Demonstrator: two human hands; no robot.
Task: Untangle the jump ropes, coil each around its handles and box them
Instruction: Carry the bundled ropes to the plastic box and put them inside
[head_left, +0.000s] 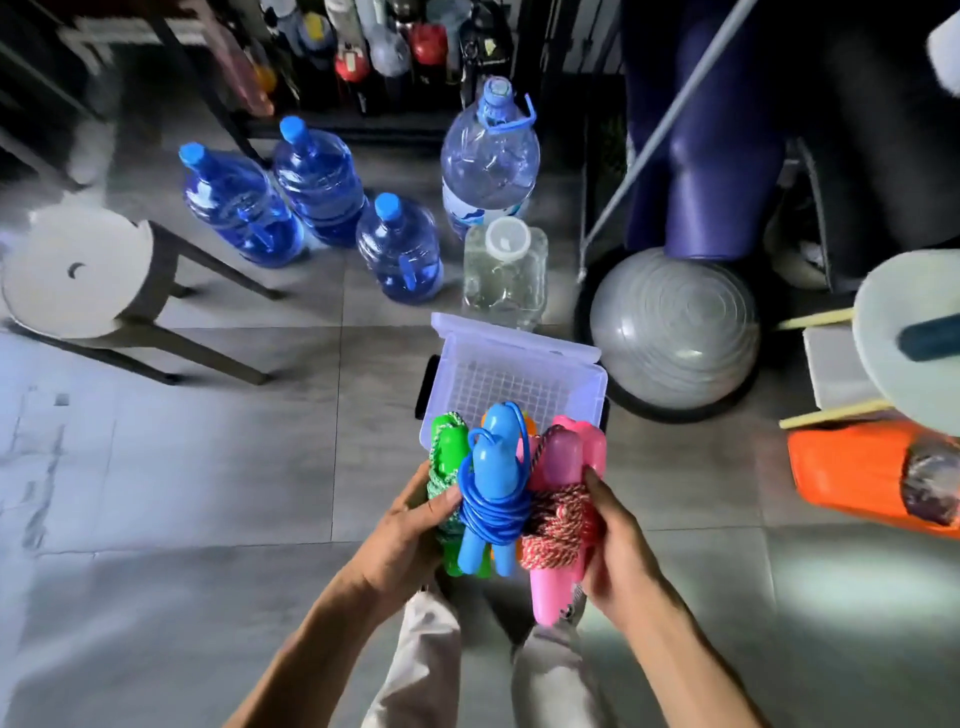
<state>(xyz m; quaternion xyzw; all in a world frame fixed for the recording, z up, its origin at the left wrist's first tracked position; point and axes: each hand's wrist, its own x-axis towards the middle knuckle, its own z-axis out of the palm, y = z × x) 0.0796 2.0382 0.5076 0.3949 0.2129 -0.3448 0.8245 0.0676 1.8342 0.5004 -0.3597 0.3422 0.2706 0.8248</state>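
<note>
— Two hands, both busy. How are they set?

— They clamp one bundle of coiled jump ropes from either side, above the grey tiled floor (156, 467). The left hand (410, 535) wraps its fingers round the green plastic-handled jump rope with green-and-white cord (447, 457), thumb across the front near the blue coil. The right hand (618, 545) curls round the pink plastic-handled jump rope with red-and-white twisted cord (558, 519), thumb pressed on the cord wrap.

— And in the middle?

— Squeezed between those two sits the blue plastic-handled jump rope with smooth blue cord (493, 493), its cord wound round the paired handles at mid-length. A bit of orange shows behind it; I cannot tell what it belongs to.

— Which way do they point?

— All the handles lie side by side, long axes running away from the person, far ends toward the clear plastic storage box with a gridded base (519, 384). The pink handles splay slightly to the right.

— Where is that box?

— On the floor just beyond the bundle, lid hinged open at the far side. The handle tips overlap its near edge in this view.

— Around it?

— Blue water jugs (317, 182), a clear large bottle (488, 161), a grey half-dome balance ball (675, 332) and a white round stool (78, 270).
</note>
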